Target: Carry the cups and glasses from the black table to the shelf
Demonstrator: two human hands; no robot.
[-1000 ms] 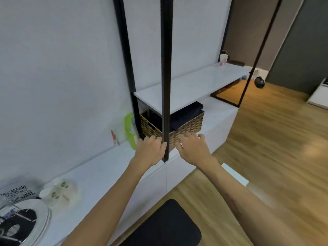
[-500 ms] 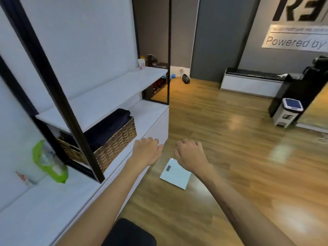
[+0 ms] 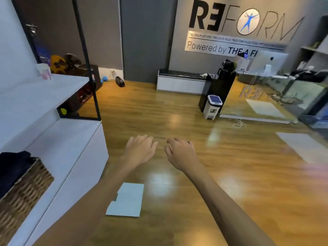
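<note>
Both my hands hang in front of me over the wooden floor, side by side and a little apart. My left hand [image 3: 141, 150] has loosely curled fingers and holds nothing. My right hand [image 3: 180, 152] is the same, empty with relaxed fingers. A white shelf [image 3: 40, 95] on black posts runs along the left wall. One white and pink cup [image 3: 44, 71] stands at its far end. No black table with cups or glasses shows in this view.
A wicker basket [image 3: 23, 194] with dark cloth sits under the shelf on the low white bench [image 3: 71, 148]. A flat white scale [image 3: 126, 201] lies on the floor below my arms. A small white bin [image 3: 213, 106] stands beside a black cabinet [image 3: 220, 87]. A glass-topped counter [image 3: 276, 100] is at the right.
My view has swung right, away from the shelf and toward the open room. Both hands have left the shelf post and basket and now hang over the floor, still empty.
</note>
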